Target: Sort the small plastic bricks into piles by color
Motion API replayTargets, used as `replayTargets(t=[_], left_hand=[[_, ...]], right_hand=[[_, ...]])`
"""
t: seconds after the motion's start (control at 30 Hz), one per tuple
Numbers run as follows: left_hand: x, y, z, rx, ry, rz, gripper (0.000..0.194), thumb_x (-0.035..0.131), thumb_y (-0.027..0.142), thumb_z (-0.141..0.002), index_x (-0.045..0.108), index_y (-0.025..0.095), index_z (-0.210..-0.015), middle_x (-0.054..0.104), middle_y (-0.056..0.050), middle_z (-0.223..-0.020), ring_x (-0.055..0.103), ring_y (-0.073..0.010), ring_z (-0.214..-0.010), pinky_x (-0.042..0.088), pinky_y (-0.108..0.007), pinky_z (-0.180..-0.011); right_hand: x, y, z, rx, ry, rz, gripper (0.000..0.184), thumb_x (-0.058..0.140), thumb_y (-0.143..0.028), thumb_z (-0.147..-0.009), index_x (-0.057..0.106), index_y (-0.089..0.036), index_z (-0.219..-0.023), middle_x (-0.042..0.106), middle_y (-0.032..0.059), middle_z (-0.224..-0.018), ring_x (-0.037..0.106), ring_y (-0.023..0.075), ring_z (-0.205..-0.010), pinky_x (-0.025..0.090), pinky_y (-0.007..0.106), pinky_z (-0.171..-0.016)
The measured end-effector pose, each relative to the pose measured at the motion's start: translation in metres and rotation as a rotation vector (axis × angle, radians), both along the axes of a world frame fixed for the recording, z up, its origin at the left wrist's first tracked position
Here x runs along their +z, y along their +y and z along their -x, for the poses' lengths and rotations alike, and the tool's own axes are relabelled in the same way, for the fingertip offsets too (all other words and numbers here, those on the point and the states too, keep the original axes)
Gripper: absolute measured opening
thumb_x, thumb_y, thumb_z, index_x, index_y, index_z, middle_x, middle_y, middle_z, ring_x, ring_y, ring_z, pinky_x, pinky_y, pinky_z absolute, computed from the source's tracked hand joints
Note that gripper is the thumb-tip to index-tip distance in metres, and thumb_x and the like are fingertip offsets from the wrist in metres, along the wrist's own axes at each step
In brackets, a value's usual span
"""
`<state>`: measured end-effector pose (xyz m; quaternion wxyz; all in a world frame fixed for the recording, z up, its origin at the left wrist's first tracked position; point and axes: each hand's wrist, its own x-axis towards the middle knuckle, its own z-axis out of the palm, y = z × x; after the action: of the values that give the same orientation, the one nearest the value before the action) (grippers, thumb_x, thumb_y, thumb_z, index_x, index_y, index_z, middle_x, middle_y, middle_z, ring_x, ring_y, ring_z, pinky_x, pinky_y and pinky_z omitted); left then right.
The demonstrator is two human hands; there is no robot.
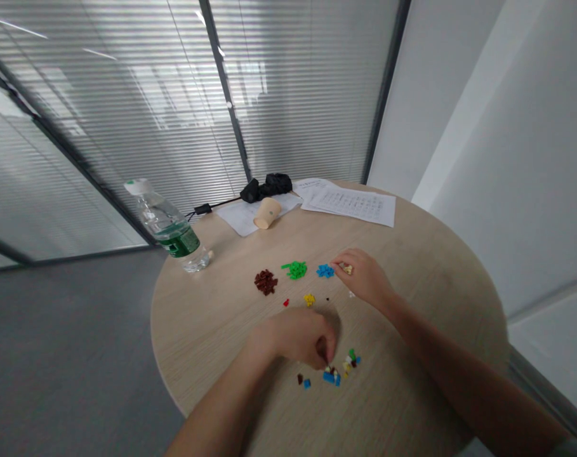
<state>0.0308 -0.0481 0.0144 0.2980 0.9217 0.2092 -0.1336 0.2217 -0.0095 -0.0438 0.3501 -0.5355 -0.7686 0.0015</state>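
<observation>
Small toy bricks lie sorted by colour on a round wooden table (pixel 412 355): a brown pile (pixel 266 282), a green pile (pixel 296 270), a blue pile (pixel 325 271), a few yellow ones (pixel 309 299) and a red one (pixel 285 303). A mixed heap (pixel 338 371) sits nearer to me. My left hand (pixel 300 336) is curled, its fingertips pinched down at the edge of the mixed heap. My right hand (pixel 362 276) is closed beside the blue pile, with small pale pieces held in its fingers.
A water bottle (pixel 169 228) lies tilted at the table's left edge. At the back lie a tipped paper cup (pixel 267 212), printed sheets (pixel 350 203) and a black bundle with a cable (pixel 269 186). Glass walls with blinds stand behind.
</observation>
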Motion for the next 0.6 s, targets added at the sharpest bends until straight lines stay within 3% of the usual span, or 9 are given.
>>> replayTargets(t=[0.37, 0.6], left_hand=[[0.002, 0.006, 0.002, 0.131, -0.008, -0.179, 0.014, 0.063, 0.02, -0.068, 0.072, 0.023, -0.079, 0.066, 0.002, -0.068, 0.058, -0.0123, -0.062, 0.033, -0.021, -0.052], [-0.002, 0.006, 0.001, 0.114, -0.009, -0.142, 0.011, 0.063, 0.022, -0.07, 0.072, 0.024, -0.077, 0.065, 0.003, -0.066, 0.056, -0.0105, -0.059, 0.031, -0.021, -0.051]], right_hand=[[0.009, -0.004, -0.002, -0.017, 0.033, 0.001, 0.013, 0.056, -0.021, -0.083, 0.067, -0.019, -0.077, 0.068, 0.0059, -0.081, 0.06, 0.0184, -0.079, 0.044, 0.03, -0.076], [0.011, -0.006, -0.002, -0.007, 0.049, 0.003, 0.013, 0.055, -0.021, -0.083, 0.066, -0.018, -0.078, 0.068, 0.0062, -0.08, 0.059, 0.0183, -0.079, 0.045, 0.03, -0.076]])
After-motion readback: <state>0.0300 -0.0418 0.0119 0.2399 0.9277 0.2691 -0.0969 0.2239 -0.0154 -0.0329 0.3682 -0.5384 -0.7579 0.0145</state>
